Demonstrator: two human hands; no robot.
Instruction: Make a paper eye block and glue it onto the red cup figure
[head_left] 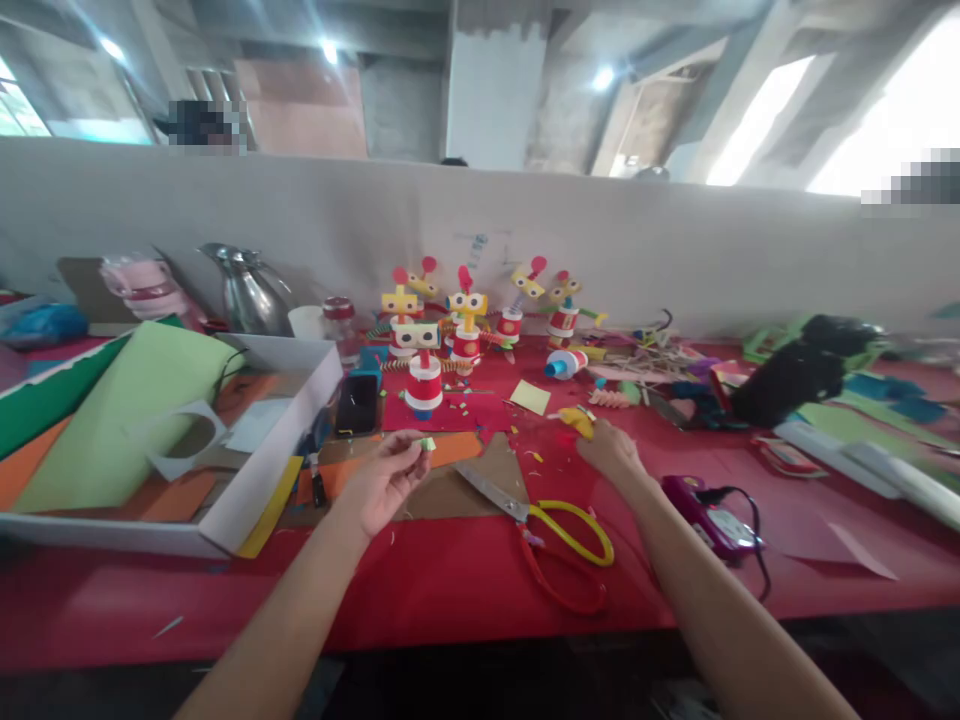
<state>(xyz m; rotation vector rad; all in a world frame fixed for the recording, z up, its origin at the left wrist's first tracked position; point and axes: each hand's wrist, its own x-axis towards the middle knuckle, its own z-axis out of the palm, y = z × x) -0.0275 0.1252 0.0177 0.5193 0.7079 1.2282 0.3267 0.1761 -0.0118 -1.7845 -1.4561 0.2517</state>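
Between the thumb and fingers of my left hand (394, 477) is a small folded piece of light green paper (427, 445). My right hand (609, 452) is closed round a small yellow object (576, 420) with a pale narrow end; blur hides its exact kind. Below and between the hands lie scissors (517, 510), blades apart, with one yellow and one red handle. Just beyond my left hand stands a paper-cup figure (424, 380) with a yellow eyed head. A yellow paper square (530, 397) rests on the table past my right hand.
Several similar figures (466, 340) stand at the back, and one cup body (566, 364) lies on its side. At left is a white box (277, 480) of coloured paper, near a phone (358, 404). A purple device (712, 520) with a cord sits right of my right forearm.
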